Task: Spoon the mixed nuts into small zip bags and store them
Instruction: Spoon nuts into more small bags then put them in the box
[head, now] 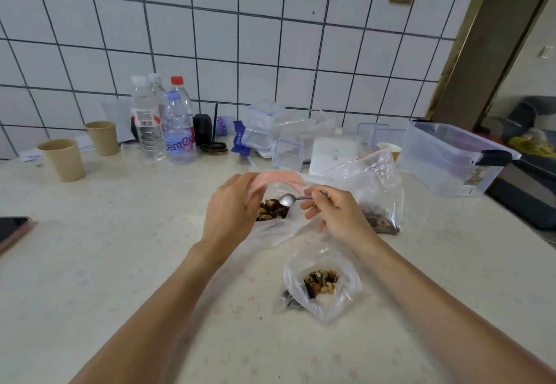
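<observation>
Status: task partly done, by the look of the counter (120, 263). One small zip bag (323, 285) lies near the front edge, just ahead of the right forearm, with a modest heap of mixed nuts inside; its mouth looks unsealed, though the film is too crumpled to be certain. A second small bag (272, 212), the one with the pink zip strip, is being filled now and already shows a layer of nuts at its bottom. The large supply bag (373, 191) with the red zip line stands slumped just right of the hands and retains a dark mass of nuts low down, so more portions appear to remain. Sealing and storing look not yet done; the clear lidded storage box (451, 160) sits at the far right, well apart from both filled bags. Left hand (231, 209): fingers curled over the pink rim of the second bag, pinching it and holding the mouth open and raised. Right hand (334, 215): thumb and forefinger pinch the handle of the metal spoon (288, 199), the remaining fingers loosely curled below. The spoon bowl sits at the bag mouth, directly above the nuts, and appears empty; whether it touches the film cannot be told.
</observation>
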`<state>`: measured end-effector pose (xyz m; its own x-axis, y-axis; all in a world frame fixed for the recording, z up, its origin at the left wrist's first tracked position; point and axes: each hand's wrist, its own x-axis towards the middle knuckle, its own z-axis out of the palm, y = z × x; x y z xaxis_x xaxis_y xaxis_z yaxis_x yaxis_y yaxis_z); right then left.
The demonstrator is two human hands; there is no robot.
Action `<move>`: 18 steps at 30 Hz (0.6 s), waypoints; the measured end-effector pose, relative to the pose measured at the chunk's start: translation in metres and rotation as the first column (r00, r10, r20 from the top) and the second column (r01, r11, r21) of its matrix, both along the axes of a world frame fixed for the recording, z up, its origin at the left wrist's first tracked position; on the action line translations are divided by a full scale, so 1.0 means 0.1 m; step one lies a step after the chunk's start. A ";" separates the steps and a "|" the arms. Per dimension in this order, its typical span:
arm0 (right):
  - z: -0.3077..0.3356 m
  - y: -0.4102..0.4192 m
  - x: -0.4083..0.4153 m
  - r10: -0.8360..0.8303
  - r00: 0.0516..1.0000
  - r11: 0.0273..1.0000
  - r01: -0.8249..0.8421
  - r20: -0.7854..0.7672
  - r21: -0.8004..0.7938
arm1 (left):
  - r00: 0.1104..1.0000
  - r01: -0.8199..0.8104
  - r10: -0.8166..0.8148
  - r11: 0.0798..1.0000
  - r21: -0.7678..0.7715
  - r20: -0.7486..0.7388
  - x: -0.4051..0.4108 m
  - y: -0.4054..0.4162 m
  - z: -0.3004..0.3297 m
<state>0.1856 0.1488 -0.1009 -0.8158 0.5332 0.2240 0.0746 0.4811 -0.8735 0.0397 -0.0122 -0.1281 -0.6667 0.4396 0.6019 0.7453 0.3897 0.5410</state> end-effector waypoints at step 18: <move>-0.10 0.14 -0.30 -0.047 0.999 0.967 0.049 0.014 -0.251 | 0.996 0.078 -0.084 0.982 0.171 0.028 0.02 0.03 -0.08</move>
